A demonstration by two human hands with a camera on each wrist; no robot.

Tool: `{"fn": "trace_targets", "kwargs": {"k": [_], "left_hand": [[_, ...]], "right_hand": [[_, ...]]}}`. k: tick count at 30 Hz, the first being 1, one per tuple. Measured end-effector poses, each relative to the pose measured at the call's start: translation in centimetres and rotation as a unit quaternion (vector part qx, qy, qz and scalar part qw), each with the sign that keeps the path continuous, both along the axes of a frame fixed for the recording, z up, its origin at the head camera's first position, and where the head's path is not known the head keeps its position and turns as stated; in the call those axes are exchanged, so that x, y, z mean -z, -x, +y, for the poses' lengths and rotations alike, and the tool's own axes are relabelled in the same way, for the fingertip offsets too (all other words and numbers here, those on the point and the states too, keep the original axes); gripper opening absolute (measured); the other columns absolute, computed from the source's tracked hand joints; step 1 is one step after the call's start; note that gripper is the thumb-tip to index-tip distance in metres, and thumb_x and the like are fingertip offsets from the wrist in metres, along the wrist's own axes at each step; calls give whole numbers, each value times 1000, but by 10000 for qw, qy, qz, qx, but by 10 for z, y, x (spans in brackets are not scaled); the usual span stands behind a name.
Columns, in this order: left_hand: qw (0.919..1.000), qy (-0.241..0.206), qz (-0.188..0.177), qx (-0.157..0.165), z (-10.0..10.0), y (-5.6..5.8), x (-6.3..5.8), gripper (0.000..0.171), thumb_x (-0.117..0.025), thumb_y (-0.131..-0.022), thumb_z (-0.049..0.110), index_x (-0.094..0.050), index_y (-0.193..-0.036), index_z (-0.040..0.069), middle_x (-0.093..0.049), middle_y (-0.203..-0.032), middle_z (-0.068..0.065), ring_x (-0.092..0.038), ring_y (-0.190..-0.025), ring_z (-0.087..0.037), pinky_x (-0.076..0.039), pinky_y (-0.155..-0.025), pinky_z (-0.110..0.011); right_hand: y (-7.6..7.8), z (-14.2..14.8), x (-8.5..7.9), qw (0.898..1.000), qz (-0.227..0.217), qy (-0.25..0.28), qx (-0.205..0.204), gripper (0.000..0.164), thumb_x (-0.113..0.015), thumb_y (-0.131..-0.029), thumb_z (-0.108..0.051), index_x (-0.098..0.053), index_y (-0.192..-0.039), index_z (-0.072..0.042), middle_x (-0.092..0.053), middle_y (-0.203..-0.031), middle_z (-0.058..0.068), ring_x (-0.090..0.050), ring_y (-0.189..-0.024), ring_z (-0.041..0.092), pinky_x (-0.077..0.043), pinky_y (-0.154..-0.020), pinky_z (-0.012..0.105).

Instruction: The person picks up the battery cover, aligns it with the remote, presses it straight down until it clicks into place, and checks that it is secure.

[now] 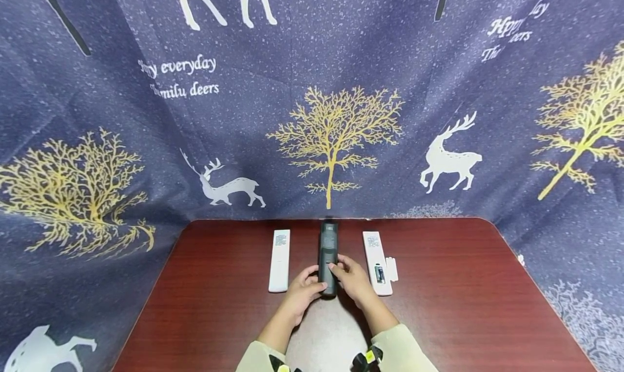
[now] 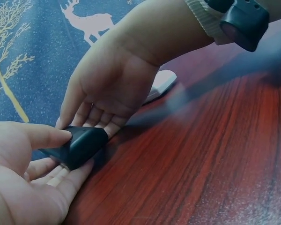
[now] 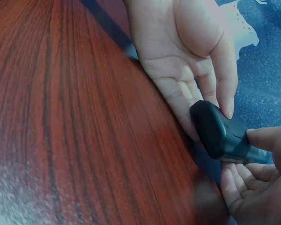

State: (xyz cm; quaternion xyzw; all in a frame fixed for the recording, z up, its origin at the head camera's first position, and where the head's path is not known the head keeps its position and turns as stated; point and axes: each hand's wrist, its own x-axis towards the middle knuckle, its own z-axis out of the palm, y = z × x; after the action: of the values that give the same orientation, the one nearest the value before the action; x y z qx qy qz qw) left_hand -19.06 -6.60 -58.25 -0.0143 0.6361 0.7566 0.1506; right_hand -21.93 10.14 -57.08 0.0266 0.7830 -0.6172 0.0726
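A black remote control (image 1: 329,241) lies back side up between both hands, a label near its far end. My left hand (image 1: 303,295) grips its near end from the left, thumb on top and fingers along the side and underneath. From the right, my right hand (image 1: 356,281) holds it too, with the thumb on the small mark on its back. In the left wrist view the near end of the remote (image 2: 86,146) appears slightly raised off the table. Its far part is hidden there by the hands.
Left of the hands lies a white remote (image 1: 279,261), back up. To the right, another white remote (image 1: 372,247) has its battery compartment (image 1: 379,273) uncovered, with a white battery cover (image 1: 392,269) beside it. A printed cloth (image 1: 312,52) hangs behind the reddish-brown table (image 1: 209,285).
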Motion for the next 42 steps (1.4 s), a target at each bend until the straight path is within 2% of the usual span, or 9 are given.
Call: {"fn": "trace_targets", "kwargs": {"k": [5,9,14,24,31,33,37,42], "left_hand": [[9998,110,76,-117,1,-3,-4,65,-67,-91,7,-40,-149,-3,-66,-122,-25,-68,-100,-16,-56,-95,-34],[9995,179,125,-232,3,-4,-6,65,-67,-91,8,-41,-149,-4,-66,-121,-26,-68,-101,-18,-56,-94,-34],[9989,232,198,-360,7,-4,-6,66,-67,-91,7,-40,-149,-7,-66,-122,-27,-68,-104,-21,-58,-94,-36],[9976,317,309,-540,12,-3,-5,63,-68,-91,6,-40,-145,-10,-66,-118,-29,-70,-97,-20,-60,-88,-35],[9948,613,475,-662,14,-2,-5,62,-66,-92,3,-40,-146,-13,-62,-125,-31,-68,-103,-24,-61,-87,-37],[9929,801,539,-695,14,-1,-4,60,-65,-93,2,-41,-145,-15,-61,-126,-32,-68,-103,-25,-60,-87,-39],[9894,1080,613,-747,14,0,-4,57,-65,-93,2,-43,-142,-17,-61,-125,-33,-68,-104,-27,-60,-87,-40],[9838,1380,749,-869,14,-1,-7,56,-68,-92,5,-48,-139,-16,-59,-123,-27,-67,-105,-28,-58,-80,-25]], "right_hand": [[1,1,-1,9997,13,244,-93,58,-66,-97,-24,-49,-145,4,-63,-128,25,-66,-110,29,-60,-86,42],[2,0,-3,9988,-6,484,-117,56,-66,-96,-16,-48,-146,0,-64,-120,22,-65,-99,22,-59,-79,38],[1,0,-5,9980,14,616,-125,57,-65,-96,-12,-46,-148,0,-63,-119,22,-61,-92,19,-54,-68,33],[2,2,-1,9991,233,263,-230,57,-66,-94,-12,-48,-146,2,-64,-124,24,-61,-90,18,-49,-61,25],[2,3,2,9987,433,-134,-240,55,-66,-95,-16,-50,-144,4,-67,-124,24,-67,-109,27,-55,-82,29],[1,3,1,9985,467,-142,-251,55,-65,-96,-15,-49,-144,6,-66,-125,25,-66,-110,30,-56,-82,32],[0,1,0,9986,476,-1,-221,55,-65,-96,-12,-48,-143,9,-65,-124,28,-66,-105,29,-58,-73,35],[1,0,0,9986,459,-182,-162,53,-66,-95,-12,-51,-142,7,-67,-121,25,-65,-94,21,-53,-62,27]]}}
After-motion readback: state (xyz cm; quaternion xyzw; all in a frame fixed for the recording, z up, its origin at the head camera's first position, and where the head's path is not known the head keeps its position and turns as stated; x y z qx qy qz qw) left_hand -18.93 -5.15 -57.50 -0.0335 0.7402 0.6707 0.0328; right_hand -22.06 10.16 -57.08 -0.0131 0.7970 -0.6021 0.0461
